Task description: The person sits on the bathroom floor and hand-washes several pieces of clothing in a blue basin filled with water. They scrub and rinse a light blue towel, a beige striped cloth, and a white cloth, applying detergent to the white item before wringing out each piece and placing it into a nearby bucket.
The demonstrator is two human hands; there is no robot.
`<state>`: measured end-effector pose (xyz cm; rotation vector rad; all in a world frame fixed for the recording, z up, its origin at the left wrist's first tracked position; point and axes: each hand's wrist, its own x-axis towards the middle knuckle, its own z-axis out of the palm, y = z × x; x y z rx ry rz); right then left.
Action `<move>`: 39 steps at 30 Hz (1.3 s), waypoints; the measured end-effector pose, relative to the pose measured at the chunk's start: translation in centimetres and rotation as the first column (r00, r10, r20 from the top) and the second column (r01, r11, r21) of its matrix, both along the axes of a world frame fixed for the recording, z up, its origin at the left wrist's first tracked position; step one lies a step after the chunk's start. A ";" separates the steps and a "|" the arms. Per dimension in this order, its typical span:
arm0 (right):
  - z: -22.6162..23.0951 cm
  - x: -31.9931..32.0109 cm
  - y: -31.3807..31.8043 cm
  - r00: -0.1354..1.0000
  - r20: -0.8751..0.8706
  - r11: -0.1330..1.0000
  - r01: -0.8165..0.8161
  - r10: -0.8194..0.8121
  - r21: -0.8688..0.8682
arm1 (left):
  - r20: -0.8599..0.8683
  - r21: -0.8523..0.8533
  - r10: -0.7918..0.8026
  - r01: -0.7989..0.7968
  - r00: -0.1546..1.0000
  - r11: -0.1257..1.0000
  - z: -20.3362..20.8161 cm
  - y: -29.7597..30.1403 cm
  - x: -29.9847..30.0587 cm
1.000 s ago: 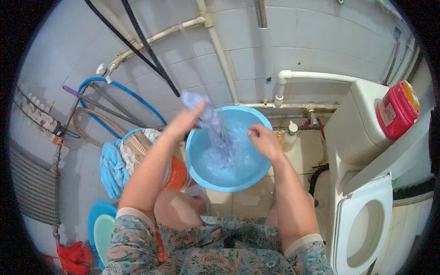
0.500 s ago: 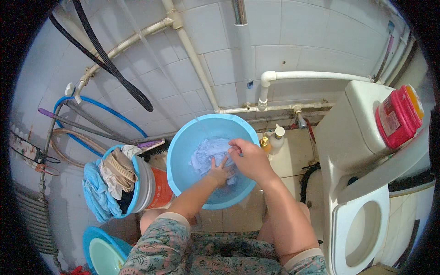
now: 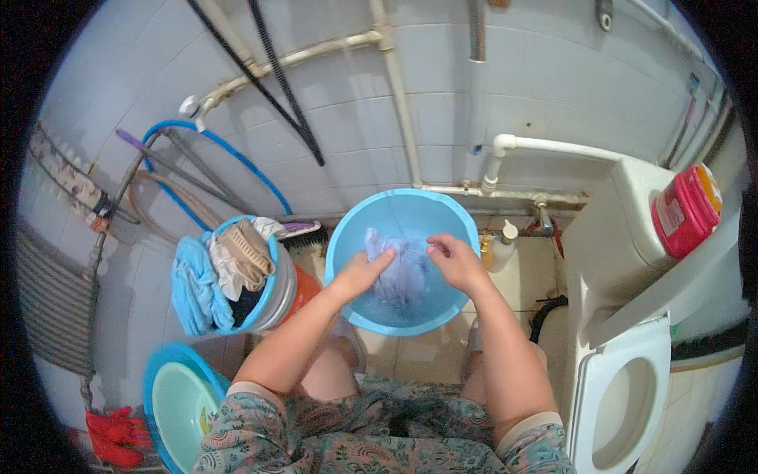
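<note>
In front of me a light blue basin [image 3: 355,310] holds water and a wet pale lavender cloth [image 3: 400,276]. My left hand [image 3: 359,276] grips the cloth's left part, with the thumb on top and a fold raised above the water. At the cloth's right edge is my right hand [image 3: 456,262], its thumb and fingers bent together. What lies between those fingertips, if anything, is too small to make out. A thin stream of water falls into the basin from above.
Left of the basin stands a bucket [image 3: 282,288] heaped with clothes, a blue towel [image 3: 197,284] hanging over it. Nearer are nested tubs [image 3: 180,415] and red gloves [image 3: 118,437]. Pump bottles [image 3: 503,246] and a toilet [image 3: 588,379] stand to the right.
My left hand has come up and left, from pressing on the cloth with spread fingers to gripping and lifting a fold. The right hand has moved off to the cloth's right side. The view has shifted.
</note>
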<state>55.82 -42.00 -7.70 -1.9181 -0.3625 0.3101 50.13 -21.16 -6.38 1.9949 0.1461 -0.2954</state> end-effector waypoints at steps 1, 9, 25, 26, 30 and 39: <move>-0.3 0.0 0.3 0.997 -0.041 0.988 -0.059 0.065 0.140 | 0.050 -0.118 0.069 -0.062 0.996 0.991 2.9 -0.7 -0.5; 1.0 -4.1 6.0 0.971 -0.095 0.934 -0.183 0.222 0.308 | 0.395 -0.287 0.046 0.076 0.917 0.955 -1.6 -0.7 -0.6; -0.2 -1.9 7.1 0.957 -0.252 0.882 0.242 -0.148 0.403 | 0.311 0.491 -0.142 -0.031 0.940 0.870 1.6 1.1 -1.5; -0.3 -1.9 7.3 0.956 -0.231 0.877 0.262 -0.179 0.403 | 0.355 0.514 -0.149 -0.059 0.923 0.856 1.2 0.7 -1.5; 2.0 -2.9 8.0 0.947 -0.248 0.897 0.281 -0.203 0.342 | 0.377 0.282 -0.082 -0.030 0.923 0.959 -1.7 1.2 -0.3; 1.4 -0.5 7.2 0.871 -0.485 0.626 0.334 0.082 0.705 | -0.328 -0.900 0.365 -0.406 0.872 0.161 -0.5 4.1 1.9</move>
